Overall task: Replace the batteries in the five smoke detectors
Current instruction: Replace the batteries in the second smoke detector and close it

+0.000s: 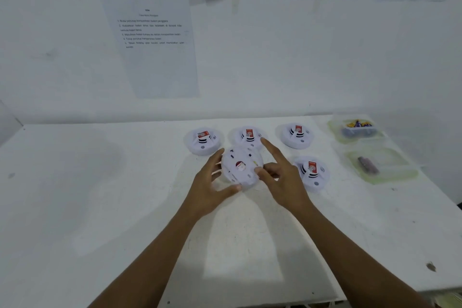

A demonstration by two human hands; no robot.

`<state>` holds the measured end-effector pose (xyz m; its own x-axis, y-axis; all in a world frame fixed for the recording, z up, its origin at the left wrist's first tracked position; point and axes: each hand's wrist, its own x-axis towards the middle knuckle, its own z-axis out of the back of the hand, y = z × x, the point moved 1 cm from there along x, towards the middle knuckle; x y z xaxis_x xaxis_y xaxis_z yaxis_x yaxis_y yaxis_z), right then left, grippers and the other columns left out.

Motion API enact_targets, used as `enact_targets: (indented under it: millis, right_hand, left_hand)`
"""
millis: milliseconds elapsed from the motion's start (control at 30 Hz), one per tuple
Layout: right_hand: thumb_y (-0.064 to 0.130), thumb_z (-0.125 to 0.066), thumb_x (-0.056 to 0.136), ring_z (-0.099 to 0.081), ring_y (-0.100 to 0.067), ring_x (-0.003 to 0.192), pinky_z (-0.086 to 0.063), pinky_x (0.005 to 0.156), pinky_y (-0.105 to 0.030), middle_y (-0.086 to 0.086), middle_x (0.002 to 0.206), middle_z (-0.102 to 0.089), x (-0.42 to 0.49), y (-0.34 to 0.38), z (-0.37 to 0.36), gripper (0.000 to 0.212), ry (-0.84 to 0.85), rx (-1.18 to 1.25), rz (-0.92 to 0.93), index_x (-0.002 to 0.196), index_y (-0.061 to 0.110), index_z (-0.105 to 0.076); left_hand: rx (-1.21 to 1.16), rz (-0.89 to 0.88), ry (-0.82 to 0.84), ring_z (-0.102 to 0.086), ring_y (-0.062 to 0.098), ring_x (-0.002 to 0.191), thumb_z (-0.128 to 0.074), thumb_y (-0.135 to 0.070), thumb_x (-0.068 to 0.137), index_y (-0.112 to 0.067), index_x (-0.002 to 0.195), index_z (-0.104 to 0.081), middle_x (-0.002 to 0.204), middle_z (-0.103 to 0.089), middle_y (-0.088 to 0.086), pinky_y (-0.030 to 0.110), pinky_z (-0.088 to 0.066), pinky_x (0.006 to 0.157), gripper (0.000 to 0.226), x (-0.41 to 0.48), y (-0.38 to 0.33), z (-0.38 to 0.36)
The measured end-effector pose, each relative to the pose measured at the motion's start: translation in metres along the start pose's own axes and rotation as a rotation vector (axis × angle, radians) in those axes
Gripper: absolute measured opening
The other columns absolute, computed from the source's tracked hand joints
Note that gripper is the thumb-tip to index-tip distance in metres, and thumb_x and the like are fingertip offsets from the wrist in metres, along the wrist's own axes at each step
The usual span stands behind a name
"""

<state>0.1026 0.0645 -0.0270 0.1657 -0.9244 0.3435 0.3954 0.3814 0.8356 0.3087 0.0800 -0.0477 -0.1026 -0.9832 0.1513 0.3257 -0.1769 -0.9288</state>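
- Cradling the round white plastic smoke detector (241, 166), underside up, the left hand (212, 187) is curling half-open around its smooth rim.
- Pinching its right edge, the right hand (285, 180) is extending its forefinger.

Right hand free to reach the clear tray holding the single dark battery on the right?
Probably not yet: the right hand is helping the left hand hold the flipped white round smoke detector. The path to the clear tray looks open, passing one upright white smoke detector.

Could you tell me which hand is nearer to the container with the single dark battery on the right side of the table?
The right hand is nearer; the container lies to its right, past a detector. The left hand is farther left, on the held detector.
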Motion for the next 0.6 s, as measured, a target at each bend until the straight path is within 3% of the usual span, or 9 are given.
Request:
enact_targets:
  millis: [100, 200, 333, 467, 600]
  right_hand:
    - [0.017, -0.061, 0.097, -0.062, -0.013, 0.065, -0.055, 0.073, -0.021, -0.016, 0.065, -0.066, 0.001, 0.012, 0.01, 0.057, 0.071, 0.233, -0.155, 0.146, 0.038, -0.041]
    - [0.019, -0.063, 0.096, -0.064, -0.017, 0.071, -0.06, 0.078, -0.035, -0.02, 0.078, -0.07, -0.003, 0.02, 0.016, 0.048, 0.18, 0.341, -0.219, 0.139, 0.035, -0.05]
    - [0.02, -0.064, 0.095, -0.061, -0.017, 0.069, -0.057, 0.074, -0.034, -0.019, 0.079, -0.07, -0.003, 0.024, 0.027, 0.043, 0.213, 0.387, -0.244, 0.135, 0.034, -0.055]
    - [0.023, -0.066, 0.093, -0.06, -0.02, 0.069, -0.057, 0.075, -0.036, -0.025, 0.083, -0.07, 0.001, 0.024, 0.039, 0.043, 0.276, 0.39, -0.229, 0.133, 0.035, -0.056]
    - [0.027, -0.067, 0.092, -0.066, -0.018, 0.072, -0.057, 0.075, -0.033, -0.015, 0.088, -0.075, 0.011, 0.025, 0.048, 0.044, 0.341, 0.317, -0.222, 0.134, 0.035, -0.056]
  left_hand:
    - [0.009, -0.062, 0.025, -0.041, -0.003, 0.132, -0.09, -0.032, 0.063, -0.03, 0.15, -0.024, 0.147, -0.039, -0.024, 0.016, -0.041, 0.101, 0.11, 0.003, -0.009, -0.009]
    - [-0.019, -0.1, 0.046, -0.037, -0.009, 0.131, -0.092, -0.02, 0.055, -0.037, 0.143, -0.023, 0.138, -0.038, -0.04, 0.007, -0.037, 0.097, 0.113, 0.01, -0.021, -0.013]
    - [-0.011, -0.153, 0.11, -0.036, 0.001, 0.137, -0.095, -0.022, 0.046, -0.031, 0.147, -0.023, 0.146, -0.039, -0.023, 0.014, -0.038, 0.103, 0.124, 0.016, -0.032, -0.011]
    - [0.022, -0.178, 0.158, -0.044, 0.01, 0.131, -0.095, -0.017, 0.049, -0.023, 0.142, -0.034, 0.138, -0.049, -0.016, 0.024, -0.043, 0.102, 0.111, 0.018, -0.041, -0.01]
    - [0.037, -0.181, 0.147, -0.049, 0.014, 0.126, -0.094, -0.017, 0.05, -0.022, 0.137, -0.04, 0.133, -0.053, -0.01, 0.026, -0.046, 0.099, 0.102, 0.019, -0.046, -0.008]
